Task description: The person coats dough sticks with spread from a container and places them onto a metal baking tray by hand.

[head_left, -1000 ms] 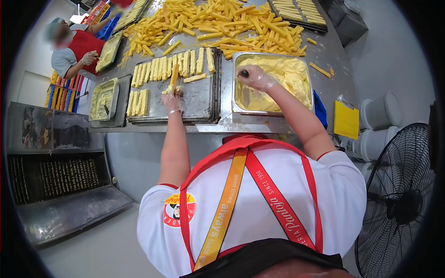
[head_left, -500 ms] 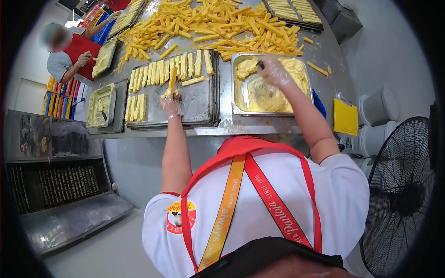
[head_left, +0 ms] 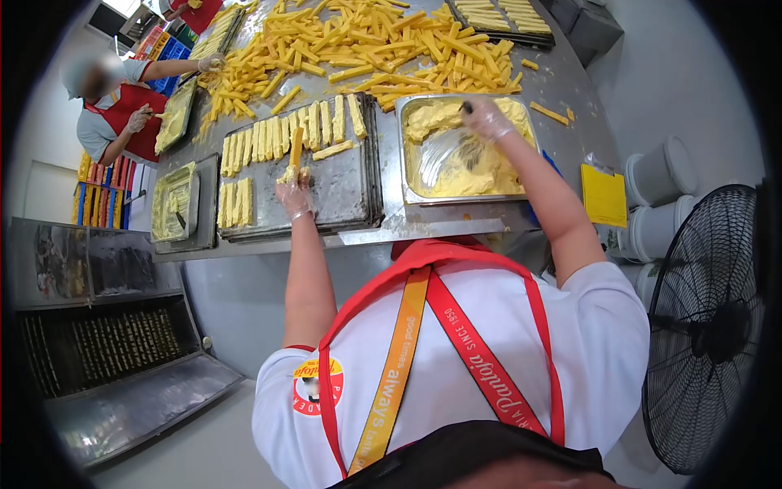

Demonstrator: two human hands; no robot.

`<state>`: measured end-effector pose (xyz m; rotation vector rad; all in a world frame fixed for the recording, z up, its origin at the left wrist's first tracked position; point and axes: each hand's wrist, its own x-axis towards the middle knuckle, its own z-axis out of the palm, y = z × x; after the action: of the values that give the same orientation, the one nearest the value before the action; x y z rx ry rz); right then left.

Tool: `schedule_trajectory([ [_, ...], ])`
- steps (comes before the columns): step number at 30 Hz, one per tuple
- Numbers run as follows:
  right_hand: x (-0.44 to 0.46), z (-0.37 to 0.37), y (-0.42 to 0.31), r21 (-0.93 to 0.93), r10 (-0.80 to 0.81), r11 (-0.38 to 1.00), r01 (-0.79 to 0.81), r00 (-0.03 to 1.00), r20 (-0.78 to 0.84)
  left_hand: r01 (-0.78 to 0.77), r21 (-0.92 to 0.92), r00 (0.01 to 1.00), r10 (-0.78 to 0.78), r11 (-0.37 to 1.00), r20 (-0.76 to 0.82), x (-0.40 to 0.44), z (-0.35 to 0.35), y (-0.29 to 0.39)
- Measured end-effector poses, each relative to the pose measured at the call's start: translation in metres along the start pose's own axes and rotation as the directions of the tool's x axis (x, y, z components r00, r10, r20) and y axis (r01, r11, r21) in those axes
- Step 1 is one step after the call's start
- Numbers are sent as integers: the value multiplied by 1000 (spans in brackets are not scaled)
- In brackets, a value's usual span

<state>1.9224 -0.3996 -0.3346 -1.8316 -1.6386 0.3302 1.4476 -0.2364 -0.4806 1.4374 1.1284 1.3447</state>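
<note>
In a clear glove, my left hand [head_left: 293,196] is closed around the lower end of a yellow cake stick [head_left: 296,147], which stands upright with cream near my fingers. Beneath it lies a dark baking tray [head_left: 326,200] bearing a row of cream-coated sticks [head_left: 265,140], a few more at its lower left and one lying crosswise. My gloved right hand [head_left: 489,121] grips a dark-handled spatula [head_left: 467,107] over a steel pan [head_left: 405,175]. Pale yellow cream [head_left: 497,171] fills parts of that pan, with scraped metal showing in its middle. The spatula's blade is blurred.
A large heap of bare yellow sticks [head_left: 375,41] covers the table's far side. Another cream pan [head_left: 175,204] stands at left. A co-worker in a red apron [head_left: 134,122] works at the left edge. A floor fan [head_left: 709,326] and white buckets [head_left: 656,175] stand at right.
My right hand has shifted slightly with the spatula in the cream pan. My left hand still holds the stick over the tray. The co-worker's arm now reaches to the heap; the view has tilted slightly.
</note>
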Motion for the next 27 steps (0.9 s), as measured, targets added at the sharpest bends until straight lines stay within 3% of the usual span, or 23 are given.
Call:
schedule_trajectory([
  [2,-1,-13,-16,-56,70,996,-66,996,63,61,-108,996,-67,992,-58,-8,5,9],
  [4,-5,-5,-40,-58,127,991,-120,980,152,12,-72,995,-19,997,-99,-6,12,13],
  [6,-29,1,-96,32,-5,999,-2,973,230,-107,125,991,116,986,-62,-4,6,3],
  [7,-45,12,-112,233,-159,966,113,969,188,-151,186,986,162,971,-47,-3,2,-5],
  [9,-63,21,-133,327,-138,945,1,908,395,-182,194,980,195,964,-47,2,-1,-23],
  [11,-70,24,-120,286,-120,958,3,913,391,-213,269,971,234,939,-51,-4,4,-9],
  [13,-65,13,-97,224,-23,974,-36,966,256,-189,279,976,212,942,-57,-8,9,7],
  [14,-63,1,-89,181,21,982,-54,983,183,-150,236,984,169,960,-60,-8,9,11],
  [16,-51,-11,-55,11,173,984,-180,960,220,-71,86,994,78,994,-76,-9,10,15],
  [17,-47,-17,-49,-16,180,984,-180,966,187,-32,-23,996,30,999,-86,-9,11,17],
  [19,-41,-26,-41,-70,185,982,-178,975,122,13,-73,997,-19,997,-78,-8,12,22],
  [22,-41,-22,-45,-95,182,981,-170,973,140,43,-17,996,-44,999,-76,-12,12,31],
  [23,-41,-22,-48,-108,195,978,-179,968,158,56,-82,993,-64,995,-99,-12,15,29],
  [26,-48,-26,-64,-17,172,985,-171,972,162,64,-139,994,-75,988,-76,-14,11,28],
  [27,-50,-30,-75,108,109,986,-129,978,179,53,-141,995,-64,989,-76,-12,13,28],
])
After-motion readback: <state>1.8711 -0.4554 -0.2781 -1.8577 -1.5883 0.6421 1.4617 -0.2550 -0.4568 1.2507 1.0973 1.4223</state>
